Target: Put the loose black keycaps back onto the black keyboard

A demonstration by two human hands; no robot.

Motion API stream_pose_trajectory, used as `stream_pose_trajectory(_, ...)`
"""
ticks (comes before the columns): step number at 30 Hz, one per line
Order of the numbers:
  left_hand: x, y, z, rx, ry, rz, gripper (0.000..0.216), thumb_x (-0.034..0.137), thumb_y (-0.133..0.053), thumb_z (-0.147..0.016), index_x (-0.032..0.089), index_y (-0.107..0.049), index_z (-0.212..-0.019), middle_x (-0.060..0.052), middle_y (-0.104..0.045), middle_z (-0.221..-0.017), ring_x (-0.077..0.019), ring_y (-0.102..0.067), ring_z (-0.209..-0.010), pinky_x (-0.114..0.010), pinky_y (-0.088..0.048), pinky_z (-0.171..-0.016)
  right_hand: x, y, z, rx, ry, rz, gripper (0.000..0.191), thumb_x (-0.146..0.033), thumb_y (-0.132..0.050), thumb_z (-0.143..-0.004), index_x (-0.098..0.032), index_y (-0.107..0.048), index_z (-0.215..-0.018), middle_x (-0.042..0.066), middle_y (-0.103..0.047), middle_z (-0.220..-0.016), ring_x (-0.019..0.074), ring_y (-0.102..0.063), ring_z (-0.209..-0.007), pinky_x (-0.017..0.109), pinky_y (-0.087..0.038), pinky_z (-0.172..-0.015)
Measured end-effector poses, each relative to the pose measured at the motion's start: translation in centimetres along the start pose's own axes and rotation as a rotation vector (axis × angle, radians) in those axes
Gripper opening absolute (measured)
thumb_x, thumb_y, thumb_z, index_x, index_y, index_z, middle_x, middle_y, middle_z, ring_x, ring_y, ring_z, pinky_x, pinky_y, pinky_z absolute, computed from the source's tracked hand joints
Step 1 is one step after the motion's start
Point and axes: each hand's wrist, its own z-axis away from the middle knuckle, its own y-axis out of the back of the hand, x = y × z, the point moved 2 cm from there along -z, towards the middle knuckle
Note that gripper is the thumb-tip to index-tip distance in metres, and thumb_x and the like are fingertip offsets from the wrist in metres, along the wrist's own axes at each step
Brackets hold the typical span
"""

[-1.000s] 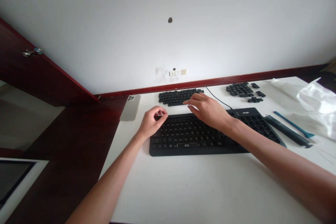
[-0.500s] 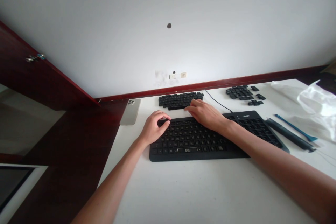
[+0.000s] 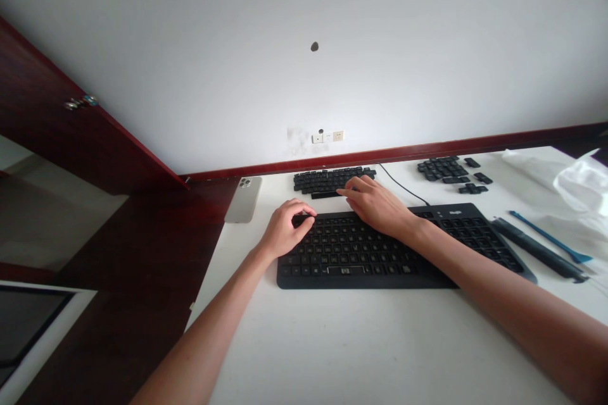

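A black keyboard [image 3: 427, 278], its key positions stripped of caps over much of the board, lies on the white table. My left hand [image 3: 287, 228] is closed around its upper left corner, thumb on top and fingers over the far edge. Beyond the keyboard sits a cluster of loose black keycaps [image 3: 327, 178] in rows, with a long bar-shaped keycap [image 3: 325, 195] at the front. My right hand [image 3: 377, 204] reaches across the keyboard to the right end of this cluster. Its fingers are bent together at the keycaps; whatever they pinch is hidden.
More loose keycaps [image 3: 441, 169] lie at the back right. A blue pry tool [image 3: 546, 235], a long dark tool [image 3: 536, 247] and white plastic wrapping [image 3: 570, 183] are on the right. A phone [image 3: 244, 199] lies near the left edge. A black cable [image 3: 403, 185] runs behind the keyboard.
The whole view has shifted a little, so everything appears slightly farther right. My left hand stays on the keyboard corner, and my right hand stays at the keycap cluster with barely any movement.
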Motion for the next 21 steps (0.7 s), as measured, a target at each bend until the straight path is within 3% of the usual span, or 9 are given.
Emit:
stream_pose_trajectory(3,0.01,0.01,0.00,0.003,0.002,0.004,0.012,0.023,-0.063,-0.097,0.022,-0.075,-0.097,-0.006,-0.074,-0.102,-0.0219,-0.069,-0.101,-0.040,-0.055,-0.096,-0.06,0.01,-0.03,-0.004,0.005,-0.024,0.041,-0.011,-0.043,-0.102,-0.016,-0.075,-0.127,0.016,-0.068,-0.117,0.0303,-0.058,-0.099,0.047,-0.054,-0.085)
stream_pose_trajectory(8,-0.01,-0.01,-0.01,0.000,0.010,0.003,0.012,0.023,-0.063,-0.096,0.022,-0.075,-0.097,-0.006,-0.074,-0.102,-0.0214,-0.070,-0.100,-0.039,-0.056,-0.096,-0.20,-0.02,-0.04,0.015,0.008,0.012,0.045,-0.012,-0.040,-0.104,-0.012,-0.067,-0.140,0.019,-0.066,-0.126,0.0328,-0.056,-0.106,0.050,-0.053,-0.088)
stream_pose_trajectory(13,0.01,0.00,0.00,-0.002,0.017,0.011,0.013,0.024,-0.063,-0.097,0.022,-0.075,-0.097,-0.006,-0.074,-0.102,-0.0212,-0.070,-0.099,-0.039,-0.056,-0.094,-0.26,0.05,-0.02,-0.005,0.004,-0.006,0.043,-0.015,-0.040,-0.104,-0.013,-0.070,-0.135,0.019,-0.067,-0.126,0.0331,-0.056,-0.103,0.052,-0.053,-0.088)
stream_pose_trajectory(21,0.02,-0.01,0.02,0.007,-0.002,0.022,0.013,0.024,-0.063,-0.097,0.022,-0.075,-0.097,-0.006,-0.075,-0.103,-0.0215,-0.070,-0.100,-0.038,-0.056,-0.094,-0.07,0.38,-0.25,0.045,-0.061,-0.079,0.027,-0.025,-0.057,-0.103,-0.018,-0.077,-0.118,0.015,-0.070,-0.107,0.0315,-0.058,-0.099,0.047,-0.053,-0.086)
